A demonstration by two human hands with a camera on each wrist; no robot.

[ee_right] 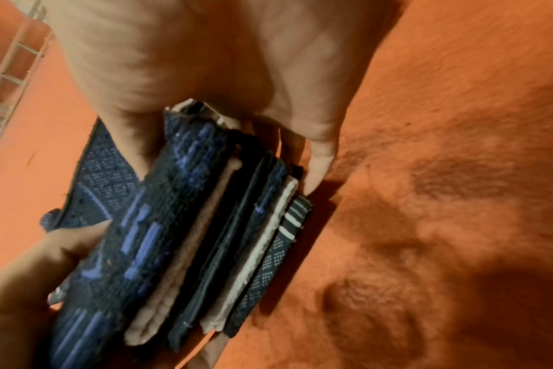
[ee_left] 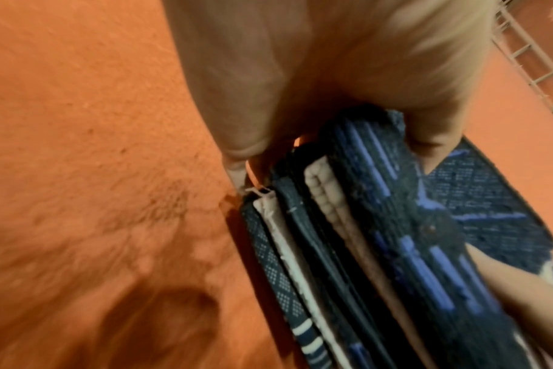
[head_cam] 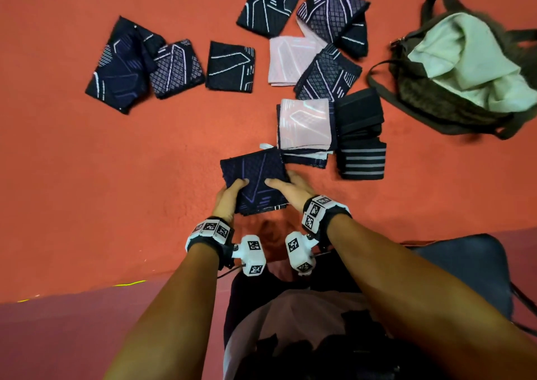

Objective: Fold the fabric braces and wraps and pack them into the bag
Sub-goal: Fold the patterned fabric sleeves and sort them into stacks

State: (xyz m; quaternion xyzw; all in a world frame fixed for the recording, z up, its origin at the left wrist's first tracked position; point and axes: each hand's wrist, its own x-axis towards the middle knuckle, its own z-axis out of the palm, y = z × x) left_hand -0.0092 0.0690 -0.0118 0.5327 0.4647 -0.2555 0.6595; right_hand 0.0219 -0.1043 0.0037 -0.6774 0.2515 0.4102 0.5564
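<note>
Navy stack of folded braces (head_cam: 255, 183) gripped at both ends, left hand (head_cam: 229, 196) and right hand (head_cam: 290, 189) fingers curled under, thumbs on top, above the orange floor (head_cam: 87, 176). Far right, dark bag (head_cam: 453, 100) lying open, pale cloth (head_cam: 465, 57) inside.

This looks like a floor-level sorting spot indoors, though the kind of building cannot be told. A rough orange-red floor (head_cam: 87, 176) fills almost the whole head view, turning to a darker maroon strip (head_cam: 58, 336) at the lower left. Folded braces (head_cam: 229, 65) and an open bag (head_cam: 453, 71) lie directly on it. A pale metal railing (ee_left: 527, 57) crosses the upper right of the left wrist view.
</note>
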